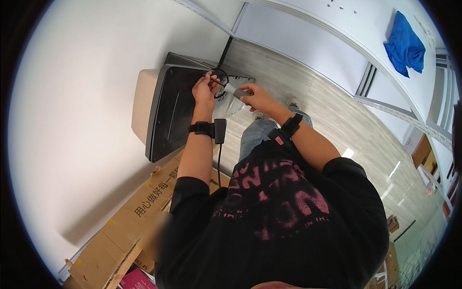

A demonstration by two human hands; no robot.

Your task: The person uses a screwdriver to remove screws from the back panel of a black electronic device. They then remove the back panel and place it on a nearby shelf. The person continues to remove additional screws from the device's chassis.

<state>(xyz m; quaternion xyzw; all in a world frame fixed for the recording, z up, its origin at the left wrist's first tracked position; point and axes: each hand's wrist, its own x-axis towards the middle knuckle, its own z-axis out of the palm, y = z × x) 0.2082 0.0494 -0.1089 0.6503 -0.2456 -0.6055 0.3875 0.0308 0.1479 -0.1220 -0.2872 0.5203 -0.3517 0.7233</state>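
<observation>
The black cable [217,77] lies looped over the upper edge of the dark back panel [175,108] of a beige-cased flat appliance [143,101], which stands against the white wall [77,96].

**Hand state**
- The left hand [204,90] is closed, its fingertips pinching the cable where the loop meets the panel.
- The right hand [257,96] is closed around a small grey, plug-like piece [232,90] at the cable end, thumb on top, fingers curled beneath. Whether this piece is a connector or a tool cannot be told at this size.
- Both wrists carry black strapped bands; a thin lead hangs from the left one.

**Handling judgement**
- The cable appears thin, light and limp. It will likely keep a curl and spring back toward its coil when released, so one hand should hold the loop while the other works the end.
- Take hold of the rigid grey piece rather than the cord itself; pulling on the cord would strain the joint between them.
- The jacket looks smooth and may slip through a light pinch.
- The appliance looks bulky and stiff, probably heavy enough to stay put under light tugs.

**Surroundings**
Flattened cardboard boxes [139,212] lie on the floor below the appliance. A blue cloth [405,45] rests on a white shelf [337,24] well apart from the hands.
</observation>
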